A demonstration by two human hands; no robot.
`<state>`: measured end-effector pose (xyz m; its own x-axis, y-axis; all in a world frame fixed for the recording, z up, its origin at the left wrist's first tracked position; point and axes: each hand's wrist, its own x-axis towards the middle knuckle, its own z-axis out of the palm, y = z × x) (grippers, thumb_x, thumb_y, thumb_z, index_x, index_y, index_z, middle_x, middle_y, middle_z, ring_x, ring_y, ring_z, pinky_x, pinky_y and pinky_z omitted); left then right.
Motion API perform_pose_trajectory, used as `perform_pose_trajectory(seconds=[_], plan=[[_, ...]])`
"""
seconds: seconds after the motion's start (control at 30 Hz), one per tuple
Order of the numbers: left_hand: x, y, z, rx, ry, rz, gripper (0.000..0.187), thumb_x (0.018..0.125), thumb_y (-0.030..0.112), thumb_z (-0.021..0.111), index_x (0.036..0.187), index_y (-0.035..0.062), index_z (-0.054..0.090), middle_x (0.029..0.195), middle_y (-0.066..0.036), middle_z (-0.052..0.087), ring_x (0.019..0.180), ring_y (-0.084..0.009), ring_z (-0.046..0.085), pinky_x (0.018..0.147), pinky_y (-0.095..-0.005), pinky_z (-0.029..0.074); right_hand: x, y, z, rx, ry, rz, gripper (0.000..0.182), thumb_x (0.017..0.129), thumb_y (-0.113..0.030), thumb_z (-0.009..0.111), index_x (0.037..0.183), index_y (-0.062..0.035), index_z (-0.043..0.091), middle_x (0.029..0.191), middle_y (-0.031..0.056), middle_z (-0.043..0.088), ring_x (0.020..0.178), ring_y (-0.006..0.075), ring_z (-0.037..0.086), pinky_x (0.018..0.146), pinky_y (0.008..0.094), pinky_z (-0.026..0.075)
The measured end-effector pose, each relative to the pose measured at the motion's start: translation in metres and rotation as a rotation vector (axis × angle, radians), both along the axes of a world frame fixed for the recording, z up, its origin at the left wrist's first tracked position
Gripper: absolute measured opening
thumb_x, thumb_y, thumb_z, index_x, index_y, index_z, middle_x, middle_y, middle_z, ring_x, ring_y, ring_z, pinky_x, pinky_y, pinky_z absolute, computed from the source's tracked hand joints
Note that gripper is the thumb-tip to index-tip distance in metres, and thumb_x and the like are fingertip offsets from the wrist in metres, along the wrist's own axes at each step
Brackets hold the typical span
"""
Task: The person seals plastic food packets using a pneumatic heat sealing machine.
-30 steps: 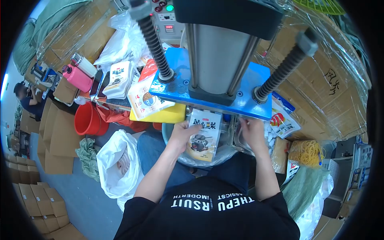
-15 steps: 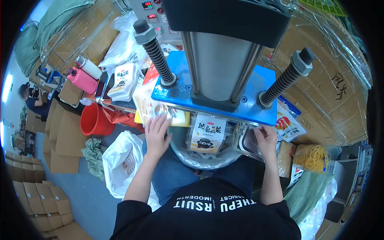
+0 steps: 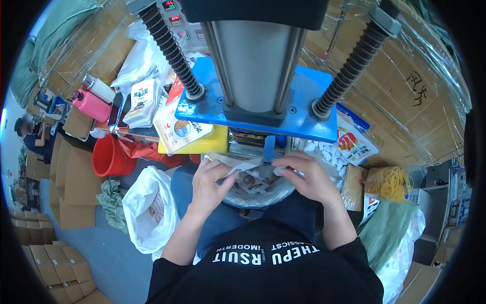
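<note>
Blue press plate [image 3: 304, 109], yellow tray [image 3: 215, 144], red bucket [image 3: 107, 157], pink bottle [image 3: 91, 104].

A small packing workshop — a food-pouch sealing station amid stacked stock.

Just beyond the person's hands stands a pneumatic press [image 3: 255, 61] with a blue plate [image 3: 304, 109], spring-wound posts and a control panel with red digital readouts [image 3: 172, 12]. Printed pouches [image 3: 179, 129] lie in piles to the left of the hands, more pouches [image 3: 354, 144] to the right, beside a heap of yellow rubber bands [image 3: 387, 183]. Flattened cardboard cartons [image 3: 50, 263] are stacked on the floor far left — film-wrapped cartons [image 3: 405, 101] rise behind, and another person [image 3: 28, 134] works at a distant bench.
</note>
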<state>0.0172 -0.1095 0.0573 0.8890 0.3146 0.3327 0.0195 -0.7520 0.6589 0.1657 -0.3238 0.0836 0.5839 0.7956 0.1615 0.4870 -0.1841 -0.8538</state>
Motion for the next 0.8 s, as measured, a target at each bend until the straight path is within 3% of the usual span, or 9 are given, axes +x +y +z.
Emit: perform_pose_trajectory(seconds=[0.1,0.17,0.27,0.33,0.37,0.4,0.47,0.67,0.8], plan=[[-0.006,0.005,0.010,0.028,-0.010,-0.007,0.010,0.071,0.005,0.074,0.079,0.0033,0.069,0.081,-0.009,0.065,0.078,-0.0287,0.057,0.072,-0.0379,0.046,0.004,0.010,0.018,0.037,-0.158,0.155,0.020,0.084,-0.006,0.067,0.104,-0.0009,0.068,0.094,0.0123,0.067,0.086,0.0251,0.063,0.075,0.0327,0.049],[-0.010,0.029,0.000,0.189,-0.310,0.115,0.011,0.071,0.001,0.071,0.082,0.0010,0.068,0.081,-0.010,0.065,0.080,-0.0278,0.057,0.070,-0.0362,0.044,0.007,0.006,0.018,0.022,-0.110,0.126,0.019,0.084,-0.006,0.066,0.103,-0.0002,0.068,0.095,0.0135,0.067,0.086,0.0253,0.063,0.075,0.0338,0.050],[-0.022,0.074,0.006,0.535,-0.522,0.339,0.026,0.069,-0.002,0.065,0.094,0.0026,0.069,0.092,-0.011,0.068,0.088,-0.0292,0.059,0.079,-0.0389,0.046,0.001,-0.005,-0.008,-0.025,0.016,-0.020,0.019,0.085,-0.006,0.066,0.103,-0.0004,0.068,0.092,0.0132,0.066,0.082,0.0230,0.063,0.073,0.0322,0.049],[-0.015,0.100,-0.017,0.611,-0.412,0.207,0.027,0.070,-0.004,0.063,0.096,0.0027,0.069,0.095,-0.009,0.069,0.090,-0.0289,0.061,0.083,-0.0400,0.047,-0.011,-0.006,-0.024,-0.025,0.071,-0.042,0.019,0.085,-0.006,0.065,0.103,-0.0007,0.068,0.090,0.0121,0.065,0.079,0.0210,0.061,0.071,0.0309,0.048],[-0.010,0.106,-0.044,0.580,-0.309,0.119,0.028,0.070,-0.004,0.063,0.096,0.0029,0.069,0.094,-0.009,0.068,0.090,-0.0284,0.061,0.082,-0.0397,0.047,-0.016,-0.005,-0.028,-0.028,0.129,-0.063,0.019,0.085,-0.006,0.065,0.104,-0.0011,0.068,0.088,0.0111,0.064,0.075,0.0190,0.059,0.070,0.0296,0.047],[-0.008,0.107,-0.066,0.547,-0.204,0.029,0.028,0.070,-0.005,0.063,0.097,0.0031,0.069,0.093,-0.009,0.068,0.090,-0.0278,0.061,0.082,-0.0395,0.048,-0.019,-0.003,-0.024,-0.038,0.132,-0.056,0.017,0.086,-0.006,0.064,0.103,-0.0015,0.067,0.093,0.0144,0.065,0.080,0.0266,0.063,0.070,0.0337,0.050],[-0.008,0.095,-0.080,0.372,-0.220,0.157,0.029,0.071,-0.006,0.064,0.098,0.0033,0.069,0.093,-0.010,0.067,0.088,-0.0274,0.061,0.080,-0.0389,0.049,-0.018,-0.003,-0.022,-0.018,0.146,-0.079,0.017,0.087,-0.006,0.063,0.103,-0.0012,0.067,0.092,0.0140,0.065,0.079,0.0248,0.063,0.069,0.0324,0.050],[0.008,0.113,-0.071,0.325,-0.234,0.204,0.016,0.076,-0.002,0.068,0.092,0.0018,0.069,0.085,-0.011,0.063,0.083,-0.0288,0.060,0.074,-0.0374,0.048,-0.015,-0.001,-0.031,0.008,0.207,-0.106,0.018,0.087,-0.006,0.063,0.105,-0.0007,0.067,0.090,0.0121,0.062,0.073,0.0186,0.063,0.067,0.0284,0.049],[0.017,0.140,-0.061,0.317,-0.179,0.093,0.015,0.077,-0.002,0.066,0.092,0.0012,0.069,0.087,-0.012,0.064,0.083,-0.0293,0.060,0.074,-0.0386,0.048,-0.021,-0.002,-0.034,0.032,0.208,-0.150,0.019,0.087,-0.006,0.063,0.106,-0.0011,0.067,0.091,0.0110,0.063,0.075,0.0171,0.063,0.068,0.0283,0.049]])
